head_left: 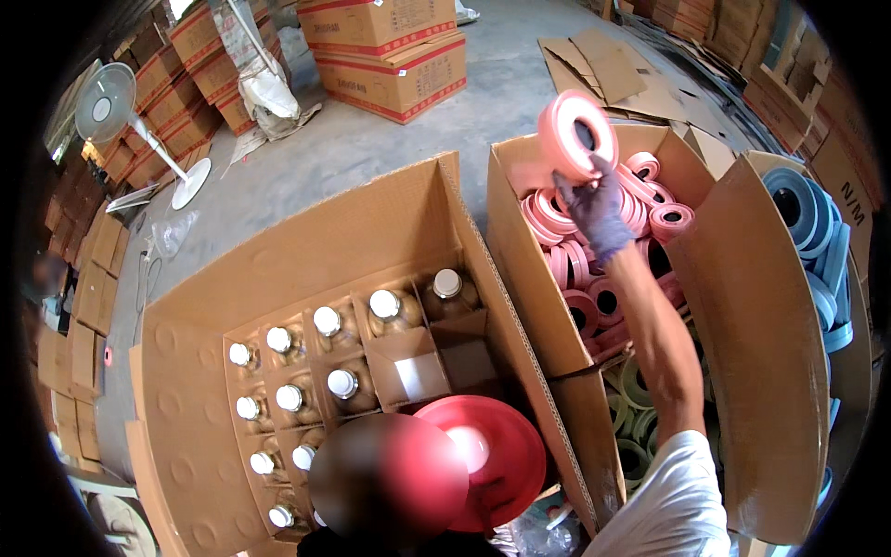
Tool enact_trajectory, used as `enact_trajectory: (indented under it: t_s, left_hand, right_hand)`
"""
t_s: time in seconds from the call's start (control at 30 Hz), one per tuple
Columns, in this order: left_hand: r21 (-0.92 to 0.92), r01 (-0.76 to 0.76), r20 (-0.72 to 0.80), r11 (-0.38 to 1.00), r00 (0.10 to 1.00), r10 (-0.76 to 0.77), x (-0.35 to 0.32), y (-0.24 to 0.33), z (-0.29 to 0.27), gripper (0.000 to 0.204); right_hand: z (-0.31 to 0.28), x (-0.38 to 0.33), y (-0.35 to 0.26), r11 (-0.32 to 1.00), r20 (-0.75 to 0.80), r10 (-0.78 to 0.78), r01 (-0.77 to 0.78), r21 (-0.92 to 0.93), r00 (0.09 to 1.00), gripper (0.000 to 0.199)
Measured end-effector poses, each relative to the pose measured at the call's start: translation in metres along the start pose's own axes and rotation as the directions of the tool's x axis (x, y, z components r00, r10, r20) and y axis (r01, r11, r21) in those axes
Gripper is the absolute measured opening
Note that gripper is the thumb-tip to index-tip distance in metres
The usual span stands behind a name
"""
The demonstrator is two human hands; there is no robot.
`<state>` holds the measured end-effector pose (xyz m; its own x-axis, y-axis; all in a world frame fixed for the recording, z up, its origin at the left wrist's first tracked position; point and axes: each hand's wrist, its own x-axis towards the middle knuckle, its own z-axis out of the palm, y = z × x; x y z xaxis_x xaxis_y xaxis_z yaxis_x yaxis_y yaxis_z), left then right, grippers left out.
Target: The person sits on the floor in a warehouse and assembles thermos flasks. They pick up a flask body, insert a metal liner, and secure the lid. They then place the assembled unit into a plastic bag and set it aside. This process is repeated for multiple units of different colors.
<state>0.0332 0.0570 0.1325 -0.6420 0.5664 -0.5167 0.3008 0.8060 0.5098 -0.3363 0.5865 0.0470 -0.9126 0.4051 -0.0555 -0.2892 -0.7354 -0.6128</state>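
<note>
My right hand (594, 212), in a greyish glove, is closed on a thick pink plastic ring (555, 139) with a wide centre hole. It holds the ring up above an open carton (673, 144) heaped with similar pink rings (670, 221). My left hand does not show. In front of me stands a larger divided carton (325, 243), where several clear bottles with white caps (384, 304) sit upright in cardboard cells. Some cells near its right side hold no bottle. A red basin (520, 469) overlaps the carton's near right corner, partly covered by a blurred patch.
Pale green rings (636, 422) lie in a carton below the pink ones. Blue rings (817, 218) fill another carton at the far right. Sealed cartons (385, 79) stack up at the back. A white pedestal fan (153, 135) stands far left; flattened cardboard (603, 65) lies behind.
</note>
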Motion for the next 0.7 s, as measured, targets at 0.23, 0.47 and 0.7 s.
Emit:
enact_trajectory:
  t_s: [0.23,0.47,0.7]
  left_hand:
    - [0.114,-0.121,0.041,0.986,0.992,0.117,-0.021,-0.034,0.044,0.032]
    - [-0.005,-0.073,0.102,0.997,0.992,0.073,-0.002,-0.006,0.006,0.033]
    - [-0.004,0.014,0.06,1.0,0.998,-0.014,0.01,-0.003,-0.002,0.032]
  right_hand:
    - [0.187,-0.156,-0.001,0.707,0.545,0.574,-0.033,-0.707,0.611,0.038]
    - [0.226,-0.153,0.069,0.514,0.684,0.542,0.451,-0.73,0.489,0.048]
    - [-0.044,0.048,-0.008,-0.883,0.534,-0.105,0.168,-0.437,0.839,0.08]
